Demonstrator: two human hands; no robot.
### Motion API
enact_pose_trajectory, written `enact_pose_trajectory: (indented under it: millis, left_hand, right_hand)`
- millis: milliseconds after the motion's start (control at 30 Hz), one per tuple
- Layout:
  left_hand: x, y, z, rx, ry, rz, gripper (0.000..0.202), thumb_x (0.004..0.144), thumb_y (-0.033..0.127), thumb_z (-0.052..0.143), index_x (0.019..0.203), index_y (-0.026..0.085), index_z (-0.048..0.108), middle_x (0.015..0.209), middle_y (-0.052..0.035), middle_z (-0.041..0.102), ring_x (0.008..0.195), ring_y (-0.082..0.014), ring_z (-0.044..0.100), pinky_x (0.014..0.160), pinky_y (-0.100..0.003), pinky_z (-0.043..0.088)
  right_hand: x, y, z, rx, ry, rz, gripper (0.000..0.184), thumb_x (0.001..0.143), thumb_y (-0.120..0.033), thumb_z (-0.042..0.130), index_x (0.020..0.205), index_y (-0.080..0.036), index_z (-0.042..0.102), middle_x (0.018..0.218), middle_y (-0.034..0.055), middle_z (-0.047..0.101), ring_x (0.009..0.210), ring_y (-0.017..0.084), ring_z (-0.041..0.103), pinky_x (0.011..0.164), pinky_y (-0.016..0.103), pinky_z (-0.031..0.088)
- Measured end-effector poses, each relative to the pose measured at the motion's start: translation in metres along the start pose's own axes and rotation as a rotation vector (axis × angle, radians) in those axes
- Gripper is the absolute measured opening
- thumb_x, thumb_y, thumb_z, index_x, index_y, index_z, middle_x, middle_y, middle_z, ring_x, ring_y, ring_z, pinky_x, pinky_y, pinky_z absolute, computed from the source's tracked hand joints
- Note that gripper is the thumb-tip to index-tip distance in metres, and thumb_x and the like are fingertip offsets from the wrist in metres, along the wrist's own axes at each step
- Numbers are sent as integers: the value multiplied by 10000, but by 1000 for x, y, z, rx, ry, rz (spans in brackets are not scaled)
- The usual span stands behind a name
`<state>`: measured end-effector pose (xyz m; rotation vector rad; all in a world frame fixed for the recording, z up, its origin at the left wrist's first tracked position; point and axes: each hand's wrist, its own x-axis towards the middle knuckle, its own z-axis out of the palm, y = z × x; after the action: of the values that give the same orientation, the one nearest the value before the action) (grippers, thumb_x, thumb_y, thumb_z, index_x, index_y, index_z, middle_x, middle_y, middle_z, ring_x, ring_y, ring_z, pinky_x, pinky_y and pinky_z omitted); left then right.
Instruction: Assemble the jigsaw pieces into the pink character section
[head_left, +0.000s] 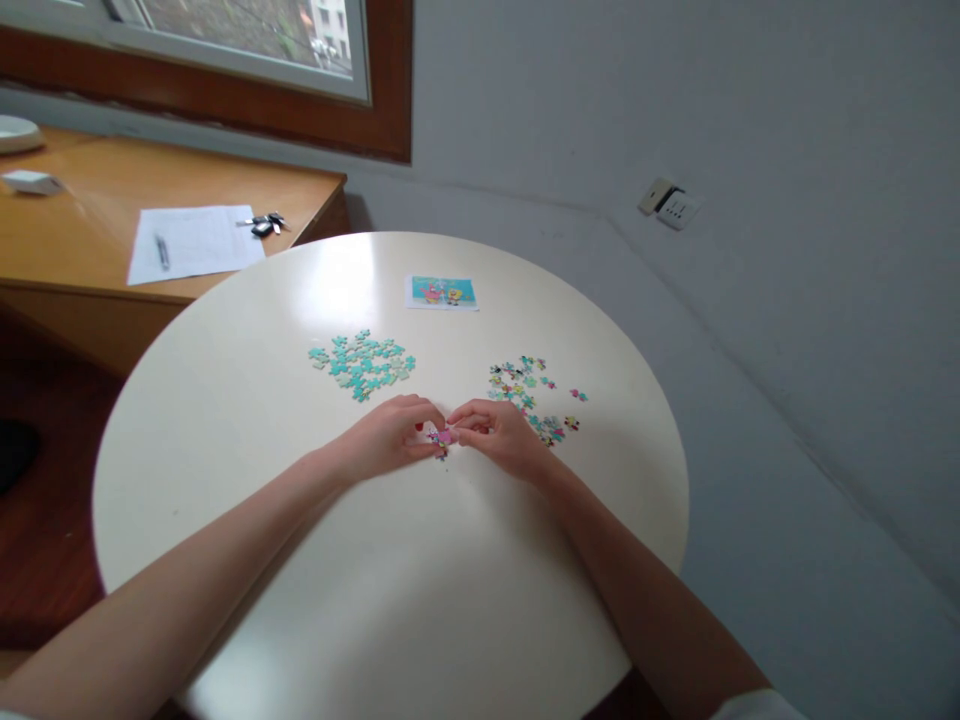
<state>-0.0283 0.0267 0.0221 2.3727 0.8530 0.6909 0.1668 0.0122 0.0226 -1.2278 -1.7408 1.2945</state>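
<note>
My left hand (390, 436) and my right hand (501, 436) meet at the middle of a round cream table (225, 400). Both pinch small pink jigsaw pieces (444, 437) held between their fingertips, low over the tabletop. A heap of teal pieces (362, 365) lies just beyond my left hand. A looser scatter of mixed-colour pieces (531, 395) lies beyond my right hand. A small reference picture card (442, 292) lies flat further back.
A wooden desk (90, 230) stands at the back left with a sheet of paper (192, 242), a pen (162, 251) and keys (264, 224). A grey wall with a socket (670, 205) runs along the right.
</note>
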Motion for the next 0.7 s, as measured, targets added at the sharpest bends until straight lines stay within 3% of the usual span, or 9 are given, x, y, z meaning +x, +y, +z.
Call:
enact_pose_trajectory:
  millis: [333,700]
  left_hand:
    - [1,2,-4,32,-20,91,115,797,264,593,819,172,659,727,-32,658,701,-136,593,669,-236,438]
    - [-2,10,-24,46,-184,46,189,838,266,539,897,215,711,858,-43,677,759,-137,604,751,-252,456]
  right_hand:
    - [0,1,0,13,-24,-14,185,711,-273,602,826,-135,644,692,41,685,632,134,631,572,226,453]
    - [0,3,-1,6,-17,-13,211,724,-225,539,888,-131,635,676,34,672,620,120,612,642,257,489]
